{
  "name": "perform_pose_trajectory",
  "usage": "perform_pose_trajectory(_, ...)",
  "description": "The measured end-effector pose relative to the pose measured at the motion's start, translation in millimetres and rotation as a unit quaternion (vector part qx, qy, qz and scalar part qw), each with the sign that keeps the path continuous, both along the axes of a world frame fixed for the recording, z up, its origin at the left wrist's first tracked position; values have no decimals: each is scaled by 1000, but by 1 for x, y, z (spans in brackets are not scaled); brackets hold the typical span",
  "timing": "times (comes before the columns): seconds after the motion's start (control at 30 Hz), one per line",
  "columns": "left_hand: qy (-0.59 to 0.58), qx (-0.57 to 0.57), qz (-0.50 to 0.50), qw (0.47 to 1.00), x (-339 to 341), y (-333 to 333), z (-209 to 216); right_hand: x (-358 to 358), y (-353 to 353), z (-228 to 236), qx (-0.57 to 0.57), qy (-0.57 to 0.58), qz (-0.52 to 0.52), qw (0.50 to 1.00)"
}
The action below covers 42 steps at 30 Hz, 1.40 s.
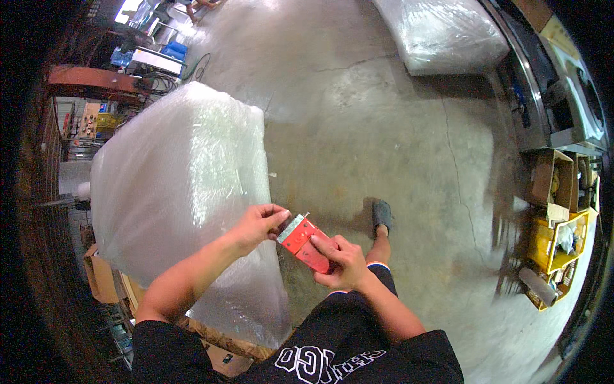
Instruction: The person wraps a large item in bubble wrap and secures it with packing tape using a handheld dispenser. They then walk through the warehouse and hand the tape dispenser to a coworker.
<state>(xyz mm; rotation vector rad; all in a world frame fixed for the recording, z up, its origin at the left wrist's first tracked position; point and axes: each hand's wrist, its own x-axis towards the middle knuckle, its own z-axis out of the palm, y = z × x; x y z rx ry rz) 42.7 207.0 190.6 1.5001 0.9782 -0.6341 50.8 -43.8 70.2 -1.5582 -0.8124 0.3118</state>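
In my right hand (345,261) is a red hand tool that looks like a tape dispenser (302,241), with dark rivets and a pale, rough-looking strip across its far left end. My thumb lies on top of its body and my fingers close round it. My left hand (259,227) is at the pale end, thumb and forefinger pinched together beside it. What the pinch holds, if anything, is too small to make out. Left of and below the left hand stands a large block covered in clear bubble wrap (166,173); my left forearm passes over it.
Another plastic-wrapped bulky item (448,38) stands at the far right. Along the right side are cardboard boxes (551,176) and a yellow crate (555,242) with things inside. Cracked concrete floor (358,141) lies between. Blue items (174,50) and cables sit at the far left.
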Motion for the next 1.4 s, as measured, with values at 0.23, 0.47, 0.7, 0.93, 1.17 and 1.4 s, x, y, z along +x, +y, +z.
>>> perform_pose_trajectory(0.23,-98,-34,-7,995,73,-17,45,71,-2,-10,239,54,-14,969)
perform_pose_trajectory(0.47,-137,42,-69,987,98,-16,70,108,-3,18,98,-29,48,994)
perform_pose_trajectory(0.7,-141,253,-308,906,175,93,-34,98,74,20,-24,227,-7,974)
perform_pose_trajectory(0.93,10,527,-624,577,271,183,-79,126,183,-76,64,489,85,866)
perform_pose_trajectory(1.17,87,596,-694,394,237,211,-93,132,224,-81,32,465,191,864)
perform_pose_trajectory(1.4,183,504,-786,309,172,136,-56,124,195,-80,13,416,187,890)
